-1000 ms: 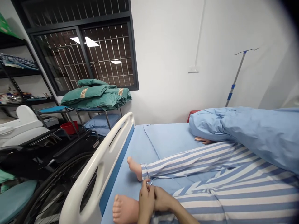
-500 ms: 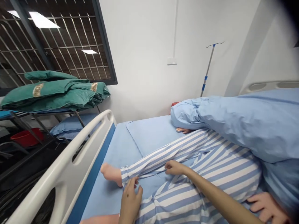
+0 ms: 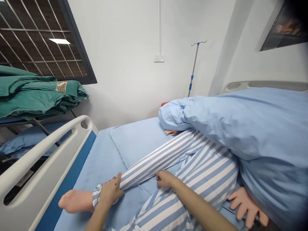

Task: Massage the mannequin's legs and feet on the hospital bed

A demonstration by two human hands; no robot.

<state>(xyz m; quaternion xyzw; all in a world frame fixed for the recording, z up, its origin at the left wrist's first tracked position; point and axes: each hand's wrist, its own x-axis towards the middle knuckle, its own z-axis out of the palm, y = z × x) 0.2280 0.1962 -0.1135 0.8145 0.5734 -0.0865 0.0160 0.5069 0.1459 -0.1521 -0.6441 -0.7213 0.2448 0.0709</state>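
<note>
A manikin in blue-and-white striped trousers lies on the bed, legs apart. My left hand is wrapped over its far lower leg, just above the bare foot. My right hand, fingers curled, is against the underside of the same leg near the knee; its fingertips are partly hidden. The near leg runs below my right forearm and out of the bottom of the view. A blue quilt is bunched over the manikin's upper body, and one manikin hand shows at its lower edge.
The bed's footboard stands at the left. Blue sheet lies beyond the far leg. Against the wall is an IV pole. Green folded bedding is piled on a rack under the barred window.
My left hand has come onto the far lower leg and closed around it. The right hand stays near the knee. The view has shifted right, and the far leg looks straighter.
</note>
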